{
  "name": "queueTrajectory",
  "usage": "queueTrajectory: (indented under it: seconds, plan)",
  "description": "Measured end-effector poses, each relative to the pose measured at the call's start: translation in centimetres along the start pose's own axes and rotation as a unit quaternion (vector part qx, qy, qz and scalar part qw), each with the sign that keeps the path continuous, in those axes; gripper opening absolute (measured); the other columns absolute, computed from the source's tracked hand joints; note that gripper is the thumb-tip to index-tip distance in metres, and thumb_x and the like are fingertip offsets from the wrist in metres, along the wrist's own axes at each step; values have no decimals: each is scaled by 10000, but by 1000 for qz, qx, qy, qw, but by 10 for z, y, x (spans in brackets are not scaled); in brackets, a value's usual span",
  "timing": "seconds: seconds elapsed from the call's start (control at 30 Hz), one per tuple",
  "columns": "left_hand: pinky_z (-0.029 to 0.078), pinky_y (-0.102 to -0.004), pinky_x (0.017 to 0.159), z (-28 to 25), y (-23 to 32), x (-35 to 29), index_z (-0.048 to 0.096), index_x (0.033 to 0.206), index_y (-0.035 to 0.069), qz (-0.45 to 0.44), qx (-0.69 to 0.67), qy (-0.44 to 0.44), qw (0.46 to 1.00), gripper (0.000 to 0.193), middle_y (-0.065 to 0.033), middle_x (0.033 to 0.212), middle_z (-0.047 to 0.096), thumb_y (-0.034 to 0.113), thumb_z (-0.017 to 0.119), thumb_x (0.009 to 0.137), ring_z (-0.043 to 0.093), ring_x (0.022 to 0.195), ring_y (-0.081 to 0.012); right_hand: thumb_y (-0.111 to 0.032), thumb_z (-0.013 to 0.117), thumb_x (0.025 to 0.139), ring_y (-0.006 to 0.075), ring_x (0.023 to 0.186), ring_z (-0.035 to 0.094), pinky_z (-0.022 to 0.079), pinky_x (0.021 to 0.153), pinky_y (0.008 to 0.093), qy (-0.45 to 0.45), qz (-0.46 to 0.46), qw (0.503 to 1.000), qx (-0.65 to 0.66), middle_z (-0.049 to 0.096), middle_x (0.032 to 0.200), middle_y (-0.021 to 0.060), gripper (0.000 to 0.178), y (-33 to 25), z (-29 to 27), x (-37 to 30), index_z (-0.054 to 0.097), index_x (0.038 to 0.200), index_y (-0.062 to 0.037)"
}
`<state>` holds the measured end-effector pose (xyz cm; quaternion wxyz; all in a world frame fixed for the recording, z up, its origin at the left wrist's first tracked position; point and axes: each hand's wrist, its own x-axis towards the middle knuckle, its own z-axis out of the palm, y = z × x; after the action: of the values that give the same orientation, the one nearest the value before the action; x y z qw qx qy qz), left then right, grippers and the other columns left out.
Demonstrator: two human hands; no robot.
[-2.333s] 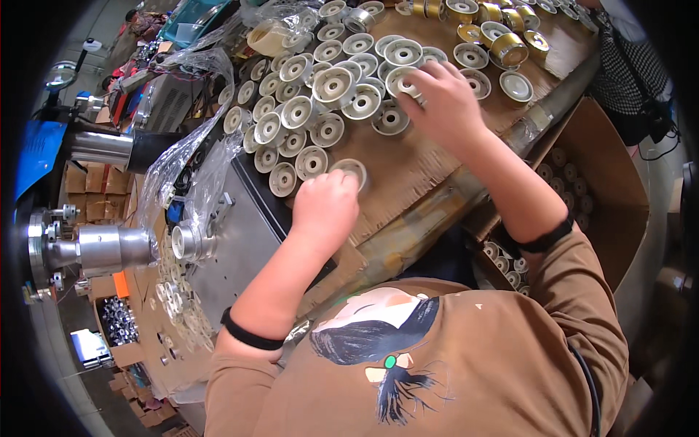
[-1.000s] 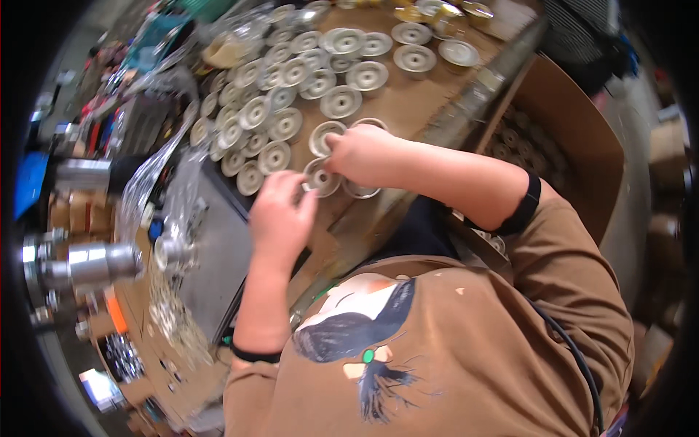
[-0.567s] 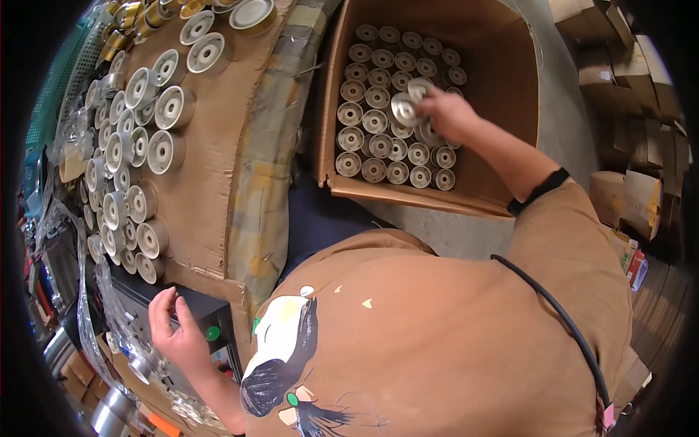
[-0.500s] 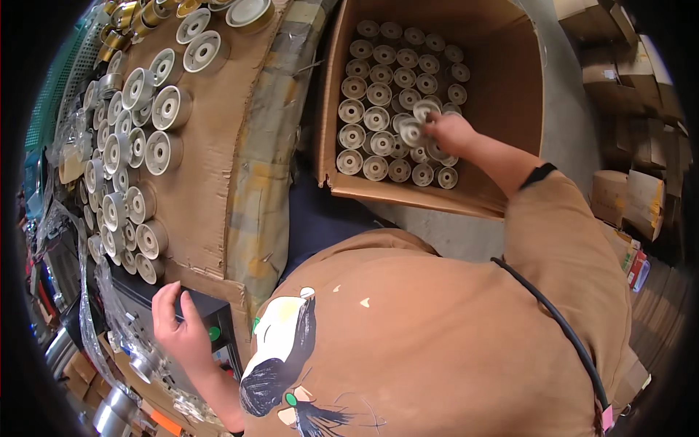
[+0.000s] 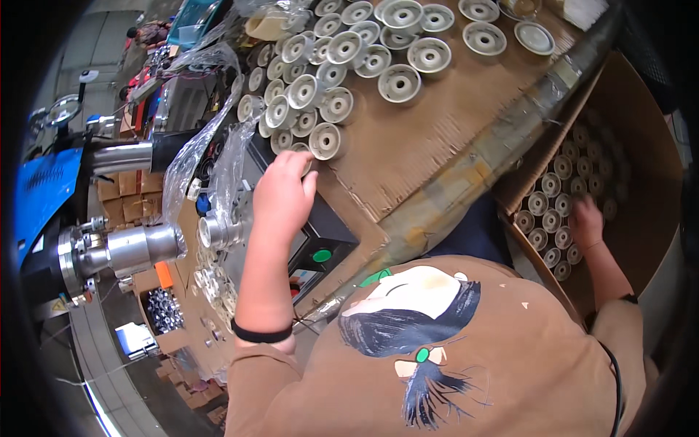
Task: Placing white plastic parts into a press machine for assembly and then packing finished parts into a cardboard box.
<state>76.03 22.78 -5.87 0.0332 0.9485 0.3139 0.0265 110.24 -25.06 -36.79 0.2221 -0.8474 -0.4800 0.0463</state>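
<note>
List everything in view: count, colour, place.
Cardboard sheet: one, brown, top centre
Loose wheels: many, off-white, on that sheet
Open carton: one, brown, right
Carton wheels: many, off-white, inside it
Metal cylinders: at least two, silver, left
Panel: one, blue, far left
Plastic film: count unclear, transparent, upper left
Round button: one, green, near centre
Bin: one, teal, top left
Printed top: one, brown, bottom
Left hand: one, bare, beside the nearest wheels
Right hand: one, bare, inside the carton

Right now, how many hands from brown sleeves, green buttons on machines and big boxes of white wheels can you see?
Left hand and right hand: 2
Green button: 1
Big box of white wheels: 1
Total: 4
</note>
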Motion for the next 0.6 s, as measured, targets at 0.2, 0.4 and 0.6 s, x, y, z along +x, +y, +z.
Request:
queueTrajectory:
  seconds: [0.2, 0.4, 0.6]
  plan:
    - [559, -499, 829, 11, -40, 42, 638, 1064, 45, -44, 166, -124, 977, 293, -189, 1040, 713, 238, 704, 854, 706, 942, -370, 103, 706, 783, 321, 1005, 676, 561, 873, 383, 257, -157, 941, 152, 667, 1083, 156, 341, -176, -99, 172, 706, 1098, -26]
    - [550, -497, 859, 30, -32, 58, 627, 1087, 49, -148, 56, -142, 977, 287, -208, 1018, 725, 202, 691, 852, 696, 984, -384, -154, 765, 794, 320, 1027, 644, 521, 891, 429, 220, -154, 959, 91, 685, 1082, 110, 216, -300, -59, 296, 675, 979, -90]
    - [564, -498, 812, 33, 6, 32, 535, 1075, 61, 0, 76, -132, 988, 196, -200, 984, 715, 85, 579, 886, 707, 937, -393, -130, 738, 749, 314, 1098, 629, 496, 951, 427, 25, -206, 977, -45, 690, 1045, 104, 296, -307, -42, 329, 669, 1032, -82]
